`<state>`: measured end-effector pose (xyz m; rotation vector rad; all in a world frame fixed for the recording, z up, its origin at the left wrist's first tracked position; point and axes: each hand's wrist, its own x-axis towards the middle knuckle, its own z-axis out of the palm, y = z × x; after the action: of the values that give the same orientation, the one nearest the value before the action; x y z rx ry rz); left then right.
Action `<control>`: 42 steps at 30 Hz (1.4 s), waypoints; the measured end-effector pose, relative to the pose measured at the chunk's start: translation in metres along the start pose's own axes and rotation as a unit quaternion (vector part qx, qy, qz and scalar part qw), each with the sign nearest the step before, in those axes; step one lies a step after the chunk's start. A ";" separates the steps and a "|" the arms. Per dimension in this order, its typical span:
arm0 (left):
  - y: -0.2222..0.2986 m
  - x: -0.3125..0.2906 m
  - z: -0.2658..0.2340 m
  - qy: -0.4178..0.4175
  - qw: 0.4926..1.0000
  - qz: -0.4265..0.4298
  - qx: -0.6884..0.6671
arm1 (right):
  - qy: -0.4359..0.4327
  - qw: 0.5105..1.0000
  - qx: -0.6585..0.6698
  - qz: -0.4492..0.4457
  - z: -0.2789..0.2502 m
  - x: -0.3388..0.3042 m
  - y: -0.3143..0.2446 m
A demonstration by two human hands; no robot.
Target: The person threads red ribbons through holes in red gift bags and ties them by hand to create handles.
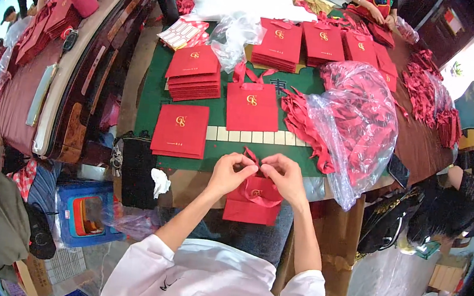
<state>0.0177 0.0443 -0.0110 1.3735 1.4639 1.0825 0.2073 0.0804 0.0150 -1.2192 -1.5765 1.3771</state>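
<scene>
Right in front of me at the table's near edge is a red paper gift bag with a gold emblem. A loop of red ribbon hangs over its front. My left hand is closed in a pinch on the ribbon at the bag's top. Close beside it, my right hand pinches the same ribbon, fingertips almost meeting the left ones. The exact hold is partly hidden by the fingers. Beyond my hands lies another red bag with ribbon handles attached. To its left are flat red bags and a taller stack.
A clear plastic sack spills red ribbons at the right. More red bag stacks stand at the back, near crumpled clear plastic and a black bottle. A white tissue lies by the left edge. Other people's hands work across the table.
</scene>
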 end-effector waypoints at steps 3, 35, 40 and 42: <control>0.002 0.001 0.000 -0.042 0.997 -0.031 -0.061 | -0.050 0.998 0.018 0.033 -0.004 -0.001 -0.001; 0.022 -0.047 -0.033 -0.188 0.980 0.001 -0.063 | 0.068 0.992 0.098 0.032 -0.014 0.021 0.027; 0.021 -0.069 -0.048 -0.221 0.975 -0.016 0.030 | 0.151 0.987 0.051 -0.027 -0.026 0.047 0.032; 0.017 -0.074 -0.048 -0.195 0.980 0.016 0.018 | 0.142 0.988 0.039 -0.036 -0.023 0.046 0.034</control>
<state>-0.0195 -0.0315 0.0195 1.5379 1.1810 0.7529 0.2209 0.1310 -0.0174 -1.2367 -1.3426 1.1521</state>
